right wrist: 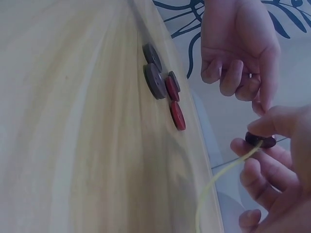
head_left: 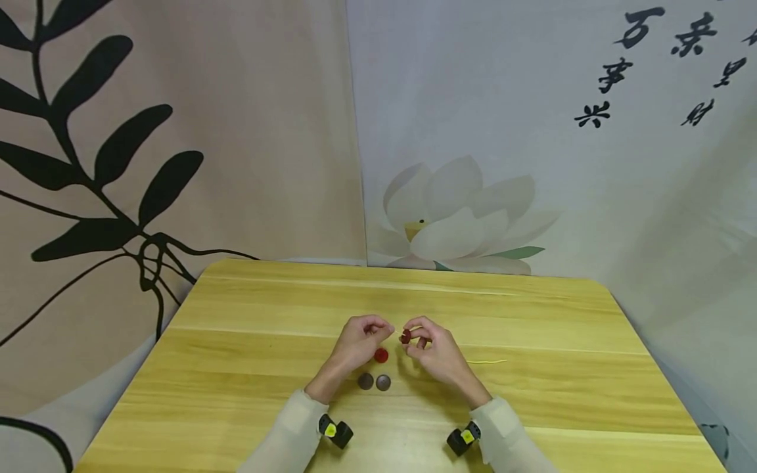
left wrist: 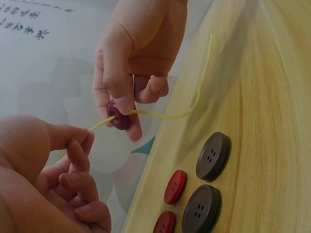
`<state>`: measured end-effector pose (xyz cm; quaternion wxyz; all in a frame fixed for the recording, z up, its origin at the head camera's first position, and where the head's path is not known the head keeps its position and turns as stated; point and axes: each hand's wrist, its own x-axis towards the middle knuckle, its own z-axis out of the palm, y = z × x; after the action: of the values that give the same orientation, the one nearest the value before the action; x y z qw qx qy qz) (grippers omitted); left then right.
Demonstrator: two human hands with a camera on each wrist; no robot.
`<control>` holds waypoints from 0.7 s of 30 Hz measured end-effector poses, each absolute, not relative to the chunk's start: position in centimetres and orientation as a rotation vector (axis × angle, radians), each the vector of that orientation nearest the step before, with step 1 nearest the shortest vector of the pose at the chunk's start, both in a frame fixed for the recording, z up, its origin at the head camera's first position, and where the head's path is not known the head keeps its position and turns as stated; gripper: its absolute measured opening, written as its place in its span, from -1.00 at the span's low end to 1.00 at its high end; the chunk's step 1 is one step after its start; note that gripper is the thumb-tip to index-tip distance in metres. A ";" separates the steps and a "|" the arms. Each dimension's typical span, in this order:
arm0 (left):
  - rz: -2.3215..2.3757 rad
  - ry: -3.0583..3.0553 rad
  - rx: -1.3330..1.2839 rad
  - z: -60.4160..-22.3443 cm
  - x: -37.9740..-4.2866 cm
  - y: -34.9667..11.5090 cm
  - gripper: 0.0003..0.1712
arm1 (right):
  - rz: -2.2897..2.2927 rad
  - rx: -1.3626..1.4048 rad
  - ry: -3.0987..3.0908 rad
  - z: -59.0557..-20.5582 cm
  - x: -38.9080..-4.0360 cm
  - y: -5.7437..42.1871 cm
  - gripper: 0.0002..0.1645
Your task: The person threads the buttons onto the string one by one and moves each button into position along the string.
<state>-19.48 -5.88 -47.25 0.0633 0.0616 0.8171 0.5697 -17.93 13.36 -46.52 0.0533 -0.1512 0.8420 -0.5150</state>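
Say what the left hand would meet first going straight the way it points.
Probably the dark red button in the right hand, threaded on the yellow string the left hand pinches; depth is unclear, so the right hand could come first.

Noted a wood-grained tabletop (head_left: 579, 368) rounded at 10 and 2 o'clock corners, carrying two brown buttons (head_left: 383, 382), a red button (head_left: 381, 355) around their 12 o'clock, a second red button (left wrist: 165, 223) at its 9 o'clock, and a small greyish button (right wrist: 175, 79).
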 end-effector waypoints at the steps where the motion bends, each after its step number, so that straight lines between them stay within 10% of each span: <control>1: 1.722 2.467 0.186 -47.3 -19.5 -5.9 -0.78 | -1.563 -0.455 2.563 -46.9 -18.1 13.5 -0.62; 21: 1.771 2.445 0.179 -47.0 -19.4 -7.0 -0.79 | -1.540 -0.499 2.608 -48.9 -19.2 14.7 -0.66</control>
<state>-19.42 -7.02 -46.98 0.0586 0.0591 0.8070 0.5847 -19.23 14.69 -48.87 0.0361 -0.1626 0.8491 -0.5013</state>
